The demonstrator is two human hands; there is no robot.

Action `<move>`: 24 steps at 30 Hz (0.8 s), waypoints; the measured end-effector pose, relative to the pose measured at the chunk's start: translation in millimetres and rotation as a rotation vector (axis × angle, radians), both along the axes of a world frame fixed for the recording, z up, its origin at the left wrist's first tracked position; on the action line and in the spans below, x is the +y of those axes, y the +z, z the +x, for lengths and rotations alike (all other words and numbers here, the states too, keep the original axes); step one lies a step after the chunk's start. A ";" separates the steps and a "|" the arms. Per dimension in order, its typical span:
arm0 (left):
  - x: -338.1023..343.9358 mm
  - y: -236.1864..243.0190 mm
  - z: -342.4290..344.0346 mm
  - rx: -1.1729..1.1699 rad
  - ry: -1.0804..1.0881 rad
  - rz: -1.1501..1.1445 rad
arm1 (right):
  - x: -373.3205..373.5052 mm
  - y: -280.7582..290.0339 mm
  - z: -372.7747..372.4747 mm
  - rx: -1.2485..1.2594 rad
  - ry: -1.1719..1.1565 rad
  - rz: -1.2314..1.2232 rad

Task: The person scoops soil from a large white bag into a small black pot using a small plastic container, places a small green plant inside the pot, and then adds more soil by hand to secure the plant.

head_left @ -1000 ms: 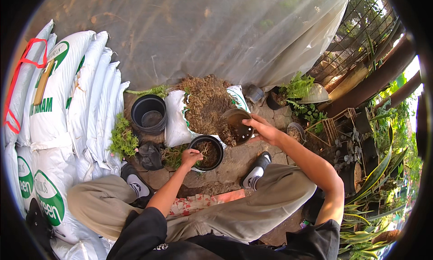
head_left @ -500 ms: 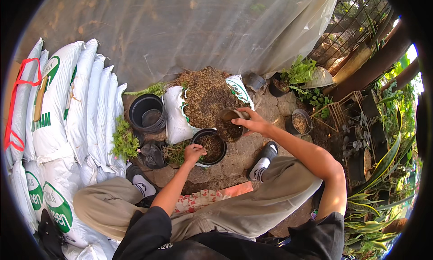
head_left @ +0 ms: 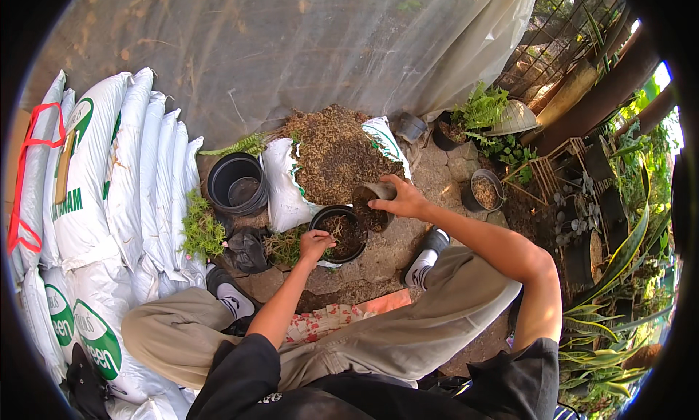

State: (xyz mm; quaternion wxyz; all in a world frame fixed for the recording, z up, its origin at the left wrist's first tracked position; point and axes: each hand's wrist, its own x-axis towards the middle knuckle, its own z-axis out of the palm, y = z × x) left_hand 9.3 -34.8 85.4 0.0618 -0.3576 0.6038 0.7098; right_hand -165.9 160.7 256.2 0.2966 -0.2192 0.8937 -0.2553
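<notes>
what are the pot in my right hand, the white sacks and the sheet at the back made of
Pot: probably plastic, dull grey-brown, judging by its thin wall, though uncertain.
White sacks: likely plastic, slightly glossy, with creases and highlights.
Sheet: apparently plastic film, translucent with some shine, showing wrinkles and light streaks.

Translucent plastic sheet (head_left: 291, 56), stone-paved ground (head_left: 435, 174), wire fence (head_left: 559, 28), bright daylight.

We seem to be in an outdoor garden or plant nursery. Around us are stacked white sacks (head_left: 109, 180), black pots (head_left: 361, 250), heaped soil (head_left: 338, 143), a potted fern (head_left: 484, 108), stone paving (head_left: 431, 164), plastic sheeting (head_left: 255, 56) and a wire fence (head_left: 557, 27).
</notes>
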 end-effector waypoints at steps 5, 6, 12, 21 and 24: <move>-2.3 -1.7 0.7 -0.003 -0.005 0.004 | -4.4 -10.7 -1.5 0.106 0.052 0.025; -3.0 -3.7 1.0 0.008 0.010 0.006 | -7.2 -11.1 -1.0 0.111 0.054 0.041; -2.5 -5.4 1.8 0.038 0.033 0.034 | -16.1 -17.1 -0.3 0.147 0.101 0.081; -3.4 -5.2 2.1 0.058 0.057 0.053 | -24.1 -18.7 3.7 0.217 0.131 0.125; -3.6 -7.0 2.2 0.068 0.055 0.064 | -27.2 -12.7 8.3 0.211 0.117 0.146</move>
